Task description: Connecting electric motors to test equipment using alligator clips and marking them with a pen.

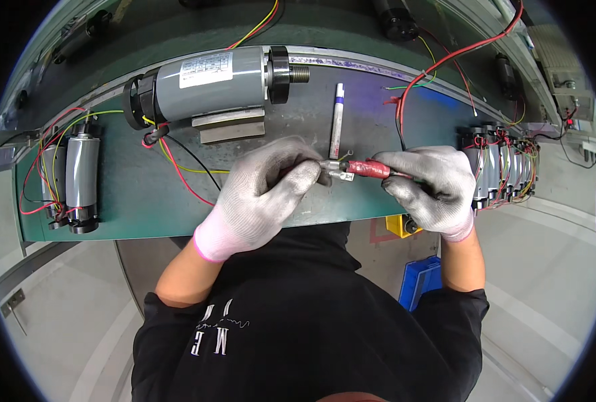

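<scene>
L hand (pixel 264 191) pinches the small metal terminal (pixel 337 175), R hand (pixel 432 184) grips the red-sleeved connector (pixel 370 168) beside it — light, stiff, prob slippery; hold by sleeve.

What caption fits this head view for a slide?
Gloved left hand and right hand join a metal terminal to a red-sleeved wire above a green bench, near a grey motor.

Gloves: left hand (pixel 264 191) and right hand (pixel 432 184) in grey knit, pink cuffs. Terminal sleeve (pixel 368 168): red. Large motor (pixel 211 84): grey body, black end caps, white label. Marker pen (pixel 337 120): white. Work surface (pixel 130 187): dark green. Bin (pixel 422 278): blue. Shirt (pixel 298 321): black, pale lettering.
</scene>
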A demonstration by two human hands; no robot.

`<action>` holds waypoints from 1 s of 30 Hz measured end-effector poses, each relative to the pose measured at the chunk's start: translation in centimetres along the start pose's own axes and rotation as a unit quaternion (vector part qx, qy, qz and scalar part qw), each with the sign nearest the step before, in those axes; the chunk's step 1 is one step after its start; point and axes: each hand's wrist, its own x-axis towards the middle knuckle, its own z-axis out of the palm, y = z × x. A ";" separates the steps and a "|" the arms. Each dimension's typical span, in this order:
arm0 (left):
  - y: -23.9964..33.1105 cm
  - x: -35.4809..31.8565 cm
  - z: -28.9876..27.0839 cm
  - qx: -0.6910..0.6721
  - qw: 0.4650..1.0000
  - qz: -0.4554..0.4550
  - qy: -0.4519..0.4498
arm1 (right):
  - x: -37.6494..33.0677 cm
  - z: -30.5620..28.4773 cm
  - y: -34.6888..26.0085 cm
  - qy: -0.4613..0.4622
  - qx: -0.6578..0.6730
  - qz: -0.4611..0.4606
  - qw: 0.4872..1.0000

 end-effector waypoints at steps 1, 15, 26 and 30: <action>-0.1 0.1 0.0 0.048 0.999 0.016 0.010 | -0.1 0.0 -0.2 0.007 0.018 0.032 0.999; -0.5 0.2 0.8 0.126 0.981 0.108 0.102 | -0.3 0.4 -0.5 0.053 0.018 0.094 0.994; -0.3 0.5 0.7 0.155 0.979 0.087 0.103 | -0.4 0.3 -0.4 0.044 0.038 0.106 0.993; -0.6 0.7 0.3 0.214 0.964 0.137 0.082 | -0.5 0.2 -0.1 0.026 0.056 0.125 0.990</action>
